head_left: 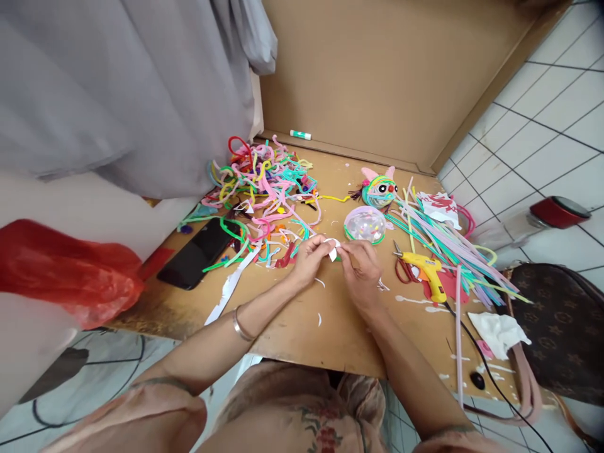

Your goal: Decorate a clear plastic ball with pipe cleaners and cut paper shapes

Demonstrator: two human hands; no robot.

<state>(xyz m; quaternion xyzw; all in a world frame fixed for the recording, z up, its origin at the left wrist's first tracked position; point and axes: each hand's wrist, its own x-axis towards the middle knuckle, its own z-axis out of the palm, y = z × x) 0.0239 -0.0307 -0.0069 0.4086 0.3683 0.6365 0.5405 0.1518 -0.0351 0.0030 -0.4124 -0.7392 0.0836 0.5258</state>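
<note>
Both hands are pinching a small curved white piece between them, at twelve o'clock on the tabletop.

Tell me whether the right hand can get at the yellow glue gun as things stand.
Probably yes: the yellow glue gun lies close by on its right, nothing tall between them. The right hand would likely have to release the white piece first.

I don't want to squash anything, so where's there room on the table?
Mostly between the left arm and right arm, though little white scraps lie there. A smaller patch sits between the tangled stems, brown board and pink-eared figure. It's crowded in that tangle and around the glue gun and straight stems.
</note>
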